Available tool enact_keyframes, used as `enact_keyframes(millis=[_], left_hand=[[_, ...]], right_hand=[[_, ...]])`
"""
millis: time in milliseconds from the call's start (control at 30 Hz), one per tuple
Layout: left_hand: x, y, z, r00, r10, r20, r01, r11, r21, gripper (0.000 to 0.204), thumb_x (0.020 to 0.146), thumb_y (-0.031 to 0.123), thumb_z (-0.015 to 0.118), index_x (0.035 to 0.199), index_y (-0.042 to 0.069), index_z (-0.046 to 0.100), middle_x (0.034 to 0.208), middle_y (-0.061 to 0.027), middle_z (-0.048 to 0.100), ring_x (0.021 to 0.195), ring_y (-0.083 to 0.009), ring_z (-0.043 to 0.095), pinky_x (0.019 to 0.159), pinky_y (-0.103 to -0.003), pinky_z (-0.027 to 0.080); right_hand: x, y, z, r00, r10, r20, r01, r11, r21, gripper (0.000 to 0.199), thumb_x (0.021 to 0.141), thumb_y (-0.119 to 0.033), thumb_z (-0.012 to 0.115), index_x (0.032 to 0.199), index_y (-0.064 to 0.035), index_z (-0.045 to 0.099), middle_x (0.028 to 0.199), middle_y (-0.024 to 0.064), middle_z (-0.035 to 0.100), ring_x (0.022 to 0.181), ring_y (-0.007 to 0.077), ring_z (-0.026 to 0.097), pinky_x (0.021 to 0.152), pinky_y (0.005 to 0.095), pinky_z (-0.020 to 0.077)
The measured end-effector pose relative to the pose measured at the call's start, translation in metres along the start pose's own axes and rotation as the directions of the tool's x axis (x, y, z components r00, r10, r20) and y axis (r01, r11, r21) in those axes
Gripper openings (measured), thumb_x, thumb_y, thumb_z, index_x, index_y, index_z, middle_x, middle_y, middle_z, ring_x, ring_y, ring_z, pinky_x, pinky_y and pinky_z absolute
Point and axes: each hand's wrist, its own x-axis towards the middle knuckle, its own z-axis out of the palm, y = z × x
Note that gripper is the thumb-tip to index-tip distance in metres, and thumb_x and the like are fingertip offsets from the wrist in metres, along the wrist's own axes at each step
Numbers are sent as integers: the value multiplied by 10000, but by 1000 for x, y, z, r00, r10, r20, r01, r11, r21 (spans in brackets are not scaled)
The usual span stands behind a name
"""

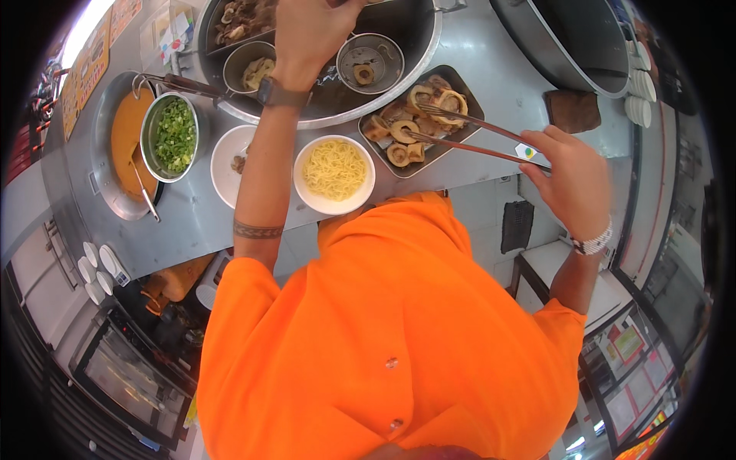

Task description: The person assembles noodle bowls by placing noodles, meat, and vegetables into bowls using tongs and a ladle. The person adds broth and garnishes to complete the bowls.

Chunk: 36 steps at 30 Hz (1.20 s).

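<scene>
My right hand [571,180] grips long brown tongs [491,126], their tips spread over cut marrow bones [402,132] in a dark rectangular tray [414,170]. Over a large round pot [433,38] reaches my left hand [318,34]. Its fingers bend round something dark at the picture's upper edge, too cut off to name. Inside the pot, a round strainer [370,50] holds one bone piece [363,74]. Another strainer [234,65] holds pale food. Below my left wrist stand a white bowl of yellow noodles [335,170] and a white bowl [222,165] with some meat, partly behind my forearm.
At left are a metal pot of chopped green onions [175,136] and a wide pan of orange sauce [123,130] with a ladle [146,188]. Meat pieces [241,21] fill a pot section. A big empty-looking pot [567,38], brown cloth [573,112] and stacked white bowls [638,84] stand at right.
</scene>
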Motion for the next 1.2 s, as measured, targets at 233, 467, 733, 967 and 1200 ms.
enact_keyframes(millis=[233,467,733,967,1200], left_hand=[[-4,5,4,999,37,5,-37,999,18,195,781,111,773,845,-19,643,682,-169,640,584,-228,632,555,-339,476],[-8,4,-1,1000,-6,-23,5,1000,-31,185,794,100,762,852,-22,636,645,-149,610,554,-192,596,534,-328,454],[-11,-2,-3,998,-17,-61,16,1000,-27,175,805,94,749,861,-22,632,647,-150,608,553,-186,590,527,-331,443],[-5,13,-2,999,4,-48,-4,1000,15,188,803,98,754,886,-29,644,677,-175,631,567,-255,603,546,-357,457],[8,-6,7,999,-1,-39,-3,997,-82,190,812,101,757,913,-26,659,732,-163,679,636,-253,666,588,-342,497]], right_hand=[[13,-37,32,992,-124,-24,119,982,-143,191,740,-36,693,925,-47,647,873,78,626,813,266,642,663,371,519],[14,-40,38,988,-154,21,155,980,-128,198,739,-29,677,934,-37,651,886,85,629,822,264,647,658,376,516],[5,15,1,999,-31,20,28,992,127,304,795,-194,754,1080,-93,721,996,81,702,892,306,642,815,392,496],[86,-14,55,914,-151,-376,138,988,-62,101,808,-159,700,868,-90,655,838,87,625,835,274,640,664,407,509],[112,-37,63,965,-83,-248,45,987,-155,247,805,-197,736,1020,-96,670,906,73,649,861,266,657,697,383,533]])
